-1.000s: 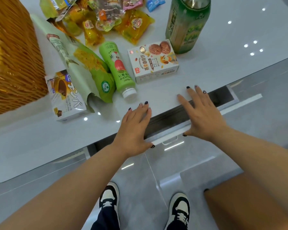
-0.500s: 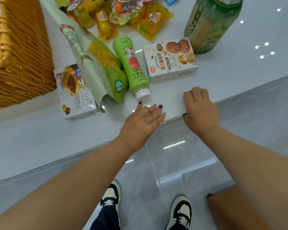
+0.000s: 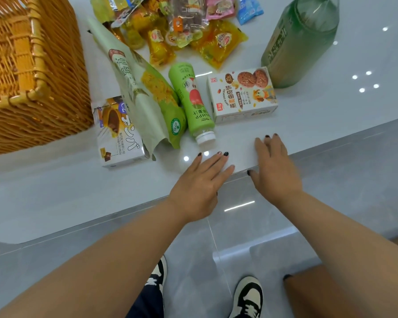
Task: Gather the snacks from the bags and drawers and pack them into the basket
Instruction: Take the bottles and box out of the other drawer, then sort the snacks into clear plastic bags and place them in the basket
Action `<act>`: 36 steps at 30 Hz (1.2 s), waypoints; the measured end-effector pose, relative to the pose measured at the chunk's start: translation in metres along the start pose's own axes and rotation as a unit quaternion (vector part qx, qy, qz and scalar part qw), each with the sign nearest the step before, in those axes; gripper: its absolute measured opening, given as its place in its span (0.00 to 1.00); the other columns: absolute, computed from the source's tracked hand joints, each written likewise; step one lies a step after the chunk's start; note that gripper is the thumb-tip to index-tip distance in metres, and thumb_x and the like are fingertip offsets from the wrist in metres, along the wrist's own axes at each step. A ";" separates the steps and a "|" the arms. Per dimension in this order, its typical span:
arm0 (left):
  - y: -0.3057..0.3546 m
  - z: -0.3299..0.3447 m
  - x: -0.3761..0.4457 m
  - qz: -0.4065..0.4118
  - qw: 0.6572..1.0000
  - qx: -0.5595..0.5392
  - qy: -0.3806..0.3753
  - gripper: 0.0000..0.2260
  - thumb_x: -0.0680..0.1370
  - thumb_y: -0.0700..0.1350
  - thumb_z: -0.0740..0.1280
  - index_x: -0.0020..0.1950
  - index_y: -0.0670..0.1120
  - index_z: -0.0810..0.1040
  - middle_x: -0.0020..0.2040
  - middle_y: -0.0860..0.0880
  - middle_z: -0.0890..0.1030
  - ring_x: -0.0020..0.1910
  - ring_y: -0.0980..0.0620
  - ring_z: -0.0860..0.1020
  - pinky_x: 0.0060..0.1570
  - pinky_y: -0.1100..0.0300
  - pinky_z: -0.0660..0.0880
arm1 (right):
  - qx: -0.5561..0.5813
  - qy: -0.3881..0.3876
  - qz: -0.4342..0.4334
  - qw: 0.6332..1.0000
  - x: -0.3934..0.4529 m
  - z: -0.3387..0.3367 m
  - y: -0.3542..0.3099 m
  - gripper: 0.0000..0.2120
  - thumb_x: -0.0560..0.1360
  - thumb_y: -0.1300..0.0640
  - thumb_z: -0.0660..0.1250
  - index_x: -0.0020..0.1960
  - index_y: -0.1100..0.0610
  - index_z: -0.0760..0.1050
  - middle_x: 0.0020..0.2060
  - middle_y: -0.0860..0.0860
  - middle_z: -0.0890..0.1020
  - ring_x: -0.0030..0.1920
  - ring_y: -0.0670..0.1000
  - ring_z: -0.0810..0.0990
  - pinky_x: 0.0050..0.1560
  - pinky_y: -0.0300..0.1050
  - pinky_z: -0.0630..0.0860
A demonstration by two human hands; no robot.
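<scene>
Left hand (image 3: 201, 180): fingers straight, flat at the countertop (image 3: 331, 99) edge, holding nothing.
Right hand (image 3: 275, 171): fingers extended, likewise empty, over the same edge.

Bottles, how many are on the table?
2. A small green juice bottle lies on its side beside the cookie box. A big green bottle stands behind that box. The snack pile could hide more.

Home kitchen or dining area: glossy white counter (image 3: 55, 193), grey tile floor (image 3: 193, 260), wicker basket (image 3: 39, 88).
</scene>
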State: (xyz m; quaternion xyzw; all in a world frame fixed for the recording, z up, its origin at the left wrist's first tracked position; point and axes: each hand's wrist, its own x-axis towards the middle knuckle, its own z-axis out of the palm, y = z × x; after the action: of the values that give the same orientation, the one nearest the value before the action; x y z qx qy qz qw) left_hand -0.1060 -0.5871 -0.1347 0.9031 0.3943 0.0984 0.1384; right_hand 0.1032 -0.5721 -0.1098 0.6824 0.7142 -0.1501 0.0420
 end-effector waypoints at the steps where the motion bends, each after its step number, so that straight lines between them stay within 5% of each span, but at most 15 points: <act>1: 0.005 -0.007 -0.002 -0.010 1.000 -0.021 -0.004 0.32 0.68 0.35 0.69 0.74 0.40 0.69 0.74 0.39 0.67 0.74 0.40 0.65 0.71 0.42 0.62 | 0.020 -0.011 0.000 1.000 -0.004 -0.004 -0.001 0.34 0.77 0.54 0.68 0.76 0.60 0.56 0.74 0.61 0.59 0.77 0.59 0.52 0.66 0.56 0.69; 4: 0.016 -0.032 -0.003 -0.043 0.996 -0.076 0.000 0.33 0.70 0.36 0.65 0.76 0.40 0.64 0.77 0.39 0.62 0.77 0.41 0.60 0.72 0.42 0.63 | 0.062 -0.029 -0.042 0.997 -0.016 -0.020 -0.004 0.29 0.81 0.52 0.60 0.78 0.56 0.53 0.76 0.56 0.57 0.78 0.53 0.50 0.66 0.52 0.69; 12: 0.040 -0.108 0.003 -0.067 0.989 -0.127 0.038 0.34 0.72 0.36 0.67 0.77 0.39 0.59 0.75 0.41 0.66 0.74 0.46 0.65 0.71 0.56 0.65 | 0.066 -0.014 -0.084 0.994 -0.037 -0.086 -0.012 0.27 0.81 0.51 0.58 0.77 0.57 0.55 0.77 0.54 0.55 0.78 0.52 0.49 0.69 0.52 0.65; 20: 0.037 -0.222 -0.024 -0.139 0.979 -0.031 0.144 0.31 0.71 0.43 0.67 0.74 0.39 0.67 0.72 0.42 0.72 0.70 0.47 0.69 0.61 0.59 0.68 | 0.060 -0.018 -0.137 0.989 -0.058 -0.194 -0.066 0.28 0.82 0.46 0.54 0.78 0.56 0.54 0.78 0.50 0.52 0.77 0.50 0.53 0.69 0.49 0.65; 24: 0.018 -0.286 -0.041 -0.179 0.979 -0.009 0.101 0.30 0.76 0.47 0.64 0.77 0.42 0.63 0.75 0.44 0.67 0.76 0.47 0.63 0.70 0.50 0.67 | 0.101 -0.011 -0.160 0.982 -0.066 -0.234 -0.119 0.27 0.82 0.48 0.54 0.77 0.57 0.55 0.78 0.51 0.52 0.77 0.50 0.49 0.72 0.49 0.61; 28: -0.008 -0.344 -0.064 -0.219 0.975 -0.016 0.036 0.32 0.80 0.50 0.64 0.80 0.47 0.53 0.79 0.49 0.59 0.77 0.51 0.57 0.73 0.56 0.57 | 0.111 -0.020 -0.170 0.979 -0.065 -0.257 -0.179 0.26 0.82 0.49 0.54 0.77 0.58 0.56 0.77 0.52 0.52 0.76 0.52 0.53 0.72 0.49 0.61; 33: -0.057 -0.415 -0.094 -0.270 0.956 -0.114 -0.032 0.41 0.79 0.51 0.67 0.80 0.53 0.40 0.80 0.53 0.56 0.70 0.47 0.68 0.70 0.54 0.62 | 0.138 -0.026 -0.119 0.983 -0.060 -0.279 -0.253 0.26 0.83 0.49 0.53 0.76 0.60 0.56 0.77 0.54 0.52 0.76 0.52 0.50 0.72 0.49 0.57; 36: -0.082 -0.447 -0.110 -0.254 0.961 -0.109 -0.033 0.41 0.78 0.52 0.66 0.80 0.54 0.39 0.80 0.54 0.52 0.77 0.51 0.57 0.73 0.54 0.57 | 0.156 -0.048 -0.085 0.983 -0.060 -0.289 -0.295 0.28 0.83 0.47 0.52 0.77 0.60 0.53 0.77 0.55 0.51 0.77 0.53 0.47 0.73 0.47 0.52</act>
State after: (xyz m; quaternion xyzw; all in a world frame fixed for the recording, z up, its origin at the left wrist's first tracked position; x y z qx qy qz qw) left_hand -0.3644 -0.5383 0.2517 0.7557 0.5925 0.0722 0.2694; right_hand -0.1424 -0.5581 0.2276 0.6092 0.7346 -0.2955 -0.0439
